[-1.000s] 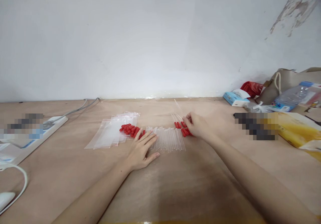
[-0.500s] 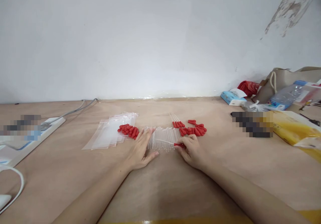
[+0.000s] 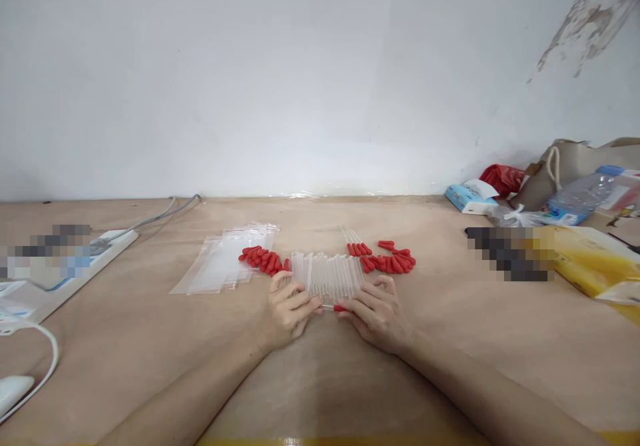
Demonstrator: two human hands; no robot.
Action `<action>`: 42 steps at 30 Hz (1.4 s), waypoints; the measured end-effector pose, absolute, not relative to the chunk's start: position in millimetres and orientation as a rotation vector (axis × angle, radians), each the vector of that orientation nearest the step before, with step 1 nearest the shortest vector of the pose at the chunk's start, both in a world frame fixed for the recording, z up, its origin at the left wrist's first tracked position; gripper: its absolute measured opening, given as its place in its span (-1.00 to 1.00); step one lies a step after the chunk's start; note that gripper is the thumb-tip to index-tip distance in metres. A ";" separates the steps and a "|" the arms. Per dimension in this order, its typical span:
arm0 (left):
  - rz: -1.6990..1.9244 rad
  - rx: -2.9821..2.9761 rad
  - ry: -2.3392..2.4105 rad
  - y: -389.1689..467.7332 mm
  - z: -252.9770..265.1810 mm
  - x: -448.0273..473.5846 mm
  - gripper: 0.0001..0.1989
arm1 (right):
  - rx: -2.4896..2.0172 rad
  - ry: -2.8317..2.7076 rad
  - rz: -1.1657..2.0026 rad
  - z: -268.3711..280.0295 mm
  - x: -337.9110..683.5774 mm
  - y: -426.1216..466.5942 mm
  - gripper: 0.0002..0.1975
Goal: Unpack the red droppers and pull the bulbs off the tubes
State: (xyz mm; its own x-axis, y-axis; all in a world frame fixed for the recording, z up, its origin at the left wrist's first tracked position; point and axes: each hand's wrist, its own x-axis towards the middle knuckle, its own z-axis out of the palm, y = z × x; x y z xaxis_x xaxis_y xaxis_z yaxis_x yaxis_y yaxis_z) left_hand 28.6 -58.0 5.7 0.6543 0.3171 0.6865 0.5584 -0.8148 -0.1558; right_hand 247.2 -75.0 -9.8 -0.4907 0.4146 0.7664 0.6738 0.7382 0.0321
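Observation:
Between my two hands, at the near edge of the pile, lies a glass dropper [image 3: 339, 309] with a red rubber bulb. My right hand [image 3: 383, 314] pinches the bulb end, while the fingers of my left hand [image 3: 287, 309] close on the clear tube's other end. Just beyond my fingers is a row of clear glass tubes [image 3: 327, 274]. Loose red rubber bulbs [image 3: 260, 259] are heaped at the row's left. More red bulbs [image 3: 393, 263] lie at its right. Behind these, several droppers with bulbs [image 3: 357, 249] lie side by side, tubes pointing away.
Flat clear zip bags [image 3: 215, 266] lie left of the bulbs. A white power strip [image 3: 65, 279] with cables is at far left. On the right are a yellow packet [image 3: 593, 263], a blue tissue pack [image 3: 470, 199] and a plastic bottle [image 3: 580, 196]. The wall stands behind.
My left hand has come off the tubes and drawn nearer, closing on the dropper's tube end. My right hand has brought the dropper down to the near edge of the pile. The view shifted slightly.

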 end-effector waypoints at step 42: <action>-1.254 -2.534 -1.188 -33.8 -5.0 20.6 -0.75 | -2.006 -1.920 0.361 39.3 302.4 35.3 -0.79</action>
